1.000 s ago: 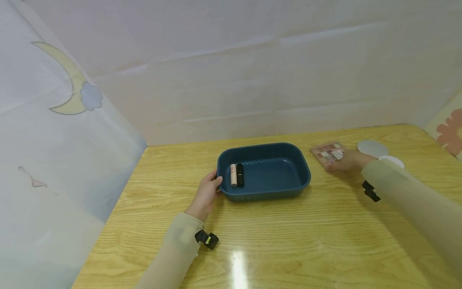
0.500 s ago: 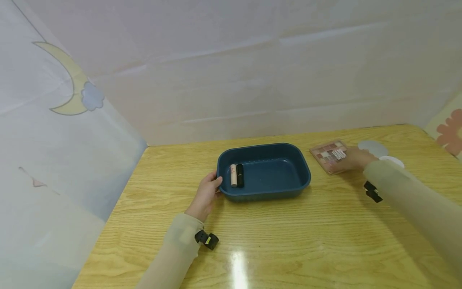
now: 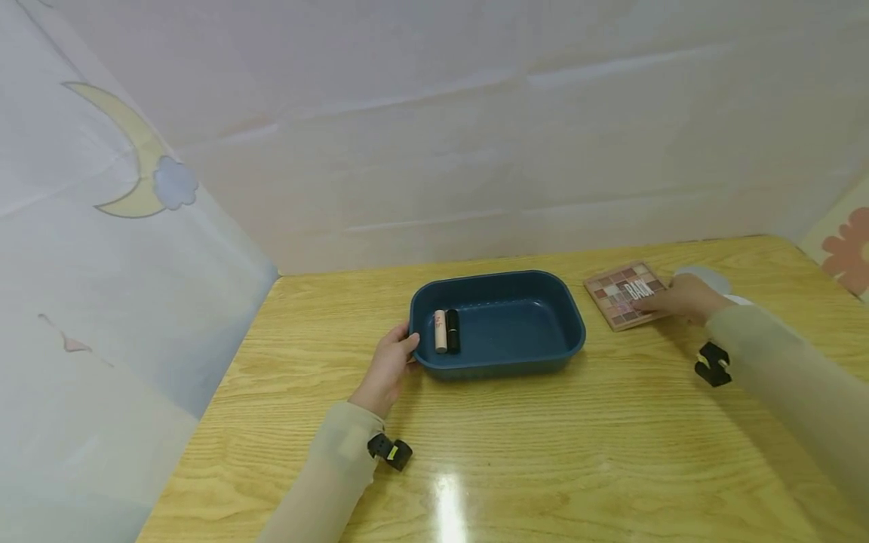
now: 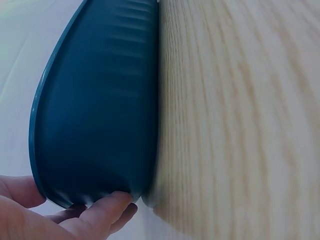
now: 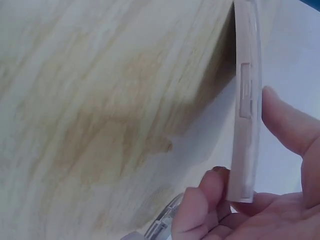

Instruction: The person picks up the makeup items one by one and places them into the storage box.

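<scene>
My left hand [image 3: 387, 367] grips the left end of a dark blue tray [image 3: 516, 367], thumb at the rim and fingers against its outer wall [image 4: 100, 100]. Inside the tray, at its left end, a pale pink lipstick-like tube [image 3: 440, 332] lies beside a black one [image 3: 452, 332]. Right of the tray, my right hand [image 3: 691, 299] pinches the near right edge of an eyeshadow palette [image 3: 614, 296] with white lettering. The right wrist view shows the palette edge-on [image 5: 244, 140], thumb at one face and fingers at the other.
A greyish round disc [image 3: 706, 276] and a white round thing [image 3: 738, 300] lie behind the right hand, partly hidden. The wood-grain table [image 3: 516, 452] meets a pale cloth backdrop [image 3: 434, 188] at the back. A clear-edged item [image 5: 165, 218] shows low in the right wrist view.
My right hand has slid right across the palette to its edge, uncovering more of its top and lettering. The left hand and tray have stayed put.
</scene>
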`<state>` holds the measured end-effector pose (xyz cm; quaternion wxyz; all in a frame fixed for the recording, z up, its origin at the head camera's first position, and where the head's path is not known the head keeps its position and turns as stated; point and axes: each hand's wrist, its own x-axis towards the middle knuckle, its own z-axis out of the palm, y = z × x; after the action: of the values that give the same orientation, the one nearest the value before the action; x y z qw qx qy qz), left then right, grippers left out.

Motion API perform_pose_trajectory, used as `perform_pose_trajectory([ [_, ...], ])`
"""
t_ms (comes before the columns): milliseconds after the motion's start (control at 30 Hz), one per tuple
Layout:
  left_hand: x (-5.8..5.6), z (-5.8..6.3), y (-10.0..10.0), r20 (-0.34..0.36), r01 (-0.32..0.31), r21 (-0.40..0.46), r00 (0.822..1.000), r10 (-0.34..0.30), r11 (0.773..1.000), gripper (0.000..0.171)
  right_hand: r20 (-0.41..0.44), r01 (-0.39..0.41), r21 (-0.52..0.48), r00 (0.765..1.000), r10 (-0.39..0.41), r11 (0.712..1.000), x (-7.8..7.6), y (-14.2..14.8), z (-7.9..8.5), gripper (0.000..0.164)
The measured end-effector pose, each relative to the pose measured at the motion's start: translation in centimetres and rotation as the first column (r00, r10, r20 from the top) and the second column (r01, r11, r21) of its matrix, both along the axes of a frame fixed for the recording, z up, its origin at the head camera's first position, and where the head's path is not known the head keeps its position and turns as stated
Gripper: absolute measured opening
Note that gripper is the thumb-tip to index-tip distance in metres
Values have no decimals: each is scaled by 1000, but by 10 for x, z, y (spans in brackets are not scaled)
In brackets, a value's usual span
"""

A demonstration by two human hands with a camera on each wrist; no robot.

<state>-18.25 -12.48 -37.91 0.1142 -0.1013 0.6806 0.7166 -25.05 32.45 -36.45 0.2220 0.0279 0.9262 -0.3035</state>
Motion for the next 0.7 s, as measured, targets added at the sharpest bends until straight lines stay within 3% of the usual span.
perform_pose_trajectory([
  [67,0,0,0,-1,1,0,1000,-1,1000,46,8,25,-59,1000,-24,998,1,-1,1,83],
  [233,1,0,0,2,1,6,1000,-1,1000,46,11,101,-195,995,-101,975,4,-3,1,36],
  [433,1,0,0,7,-6,7,1000,6,1000,46,-35,158,-307,984,-177,939,9,-2,1,27],
  [700,2,2,0,5,-2,7,1000,2,1000,46,5,229,-447,967,-254,865,14,-9,4,19],
])
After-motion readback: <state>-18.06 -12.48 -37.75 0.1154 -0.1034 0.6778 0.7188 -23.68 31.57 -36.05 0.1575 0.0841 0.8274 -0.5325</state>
